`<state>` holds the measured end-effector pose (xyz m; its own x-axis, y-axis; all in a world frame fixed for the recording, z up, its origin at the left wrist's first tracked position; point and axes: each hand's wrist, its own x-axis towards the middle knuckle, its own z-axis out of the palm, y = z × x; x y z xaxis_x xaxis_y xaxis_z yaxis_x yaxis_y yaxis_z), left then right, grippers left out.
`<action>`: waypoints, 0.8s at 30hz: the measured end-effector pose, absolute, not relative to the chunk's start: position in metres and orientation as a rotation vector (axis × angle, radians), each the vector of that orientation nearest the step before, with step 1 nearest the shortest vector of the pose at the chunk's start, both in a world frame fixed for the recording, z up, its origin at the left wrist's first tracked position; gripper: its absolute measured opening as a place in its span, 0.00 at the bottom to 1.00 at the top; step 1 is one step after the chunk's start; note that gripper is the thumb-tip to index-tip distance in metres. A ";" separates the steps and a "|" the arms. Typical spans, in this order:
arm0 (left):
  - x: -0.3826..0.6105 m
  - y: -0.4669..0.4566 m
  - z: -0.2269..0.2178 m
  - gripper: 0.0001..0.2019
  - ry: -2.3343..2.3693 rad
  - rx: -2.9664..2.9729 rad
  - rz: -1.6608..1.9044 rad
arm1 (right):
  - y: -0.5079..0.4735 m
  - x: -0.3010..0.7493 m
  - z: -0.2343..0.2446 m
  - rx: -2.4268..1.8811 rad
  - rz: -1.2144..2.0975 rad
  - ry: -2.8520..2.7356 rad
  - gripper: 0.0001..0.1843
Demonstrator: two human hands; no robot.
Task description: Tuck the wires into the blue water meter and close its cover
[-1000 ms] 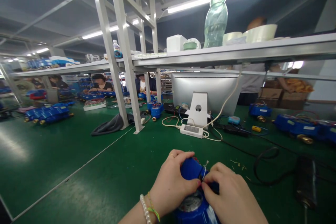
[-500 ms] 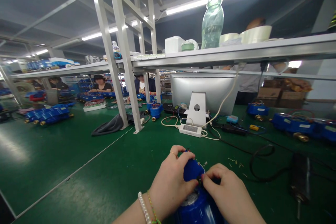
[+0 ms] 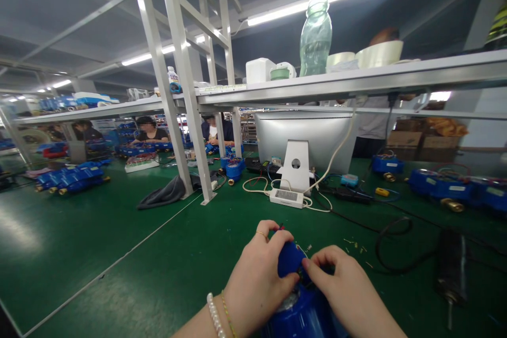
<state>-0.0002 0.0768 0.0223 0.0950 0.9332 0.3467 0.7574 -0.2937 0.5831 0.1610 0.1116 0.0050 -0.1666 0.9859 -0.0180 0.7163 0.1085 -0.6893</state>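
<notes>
Head view shows my left hand (image 3: 257, 277) gripping the blue meter (image 3: 301, 311) on the counter (image 3: 119, 253) while my right hand (image 3: 344, 290) fingers (image 3: 312, 264) pinch its wires.

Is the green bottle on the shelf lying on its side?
No, the green bottle stands upright on the shelf.

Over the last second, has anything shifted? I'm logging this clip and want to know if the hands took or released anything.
Very little. Both hands kept their hold on the blue meter: the left hand stays wrapped over its blue top part, and the right hand still pinches at the small wires beside it. The view drifted slightly, so the hands sit a touch higher. The white power strip and black cable lie as before.
</notes>
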 end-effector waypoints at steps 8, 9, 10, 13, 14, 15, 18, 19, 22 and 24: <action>0.001 0.072 0.022 0.22 1.716 2.109 0.971 | 0.116 0.161 0.003 -1.674 0.830 -1.935 0.07; 0.001 0.072 0.022 0.22 1.720 2.113 0.960 | 0.116 0.160 0.003 -1.678 0.805 -1.943 0.07; 0.001 0.072 0.022 0.22 1.724 2.119 0.948 | 0.116 0.159 0.004 -1.687 0.779 -1.951 0.07; 0.000 0.074 0.024 0.22 1.711 2.157 0.906 | 0.114 0.156 0.006 -1.720 0.711 -1.970 0.06; -0.001 0.075 0.025 0.23 1.694 2.180 0.892 | 0.114 0.155 0.007 -1.724 0.691 -1.979 0.06; -0.002 0.076 0.026 0.24 1.672 2.208 0.878 | 0.115 0.155 0.008 -1.725 0.671 -1.985 0.06; -0.004 0.079 0.031 0.27 1.585 2.288 0.841 | 0.120 0.159 0.009 -1.733 0.654 -1.977 0.05; -0.005 0.080 0.033 0.28 1.557 2.304 0.831 | 0.123 0.161 0.009 -1.741 0.664 -1.966 0.05; -0.008 0.083 0.040 0.28 1.484 2.303 0.818 | 0.132 0.170 0.008 -1.756 0.750 -1.937 0.04; -0.012 0.086 0.042 0.27 1.447 2.250 0.843 | 0.136 0.177 0.006 -1.757 0.818 -1.920 0.05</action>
